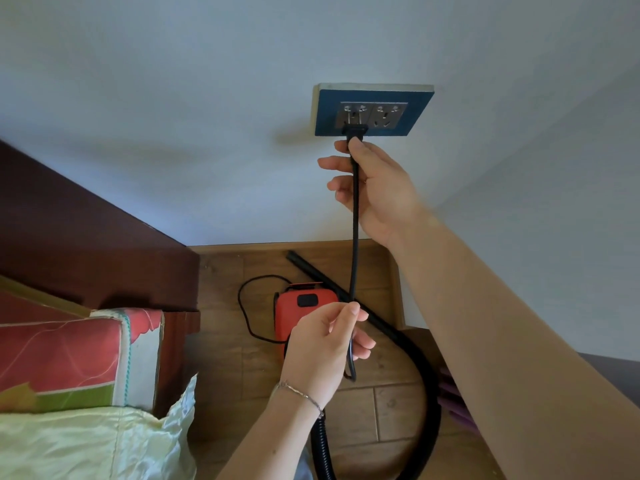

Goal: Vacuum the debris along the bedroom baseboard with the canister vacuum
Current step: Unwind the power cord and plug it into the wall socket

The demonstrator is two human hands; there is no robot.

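far left: floral mattress [69,355], not involved. centre: red canister vacuum [298,313] on the wood floor near the baseboard. i judge it light, with a hard plastic shell; lift by the top handle. canister contents hidden. left hand [322,348] pinches the power cord [354,237], thumb to forefinger; cord thin, limp, likely slippery. right hand [377,181] pinches the cord just below the plug [354,132] at the wall socket [391,116], other fingers spread; the stiff plug body is the better hold. right: corrugated hose [429,410], flexible.
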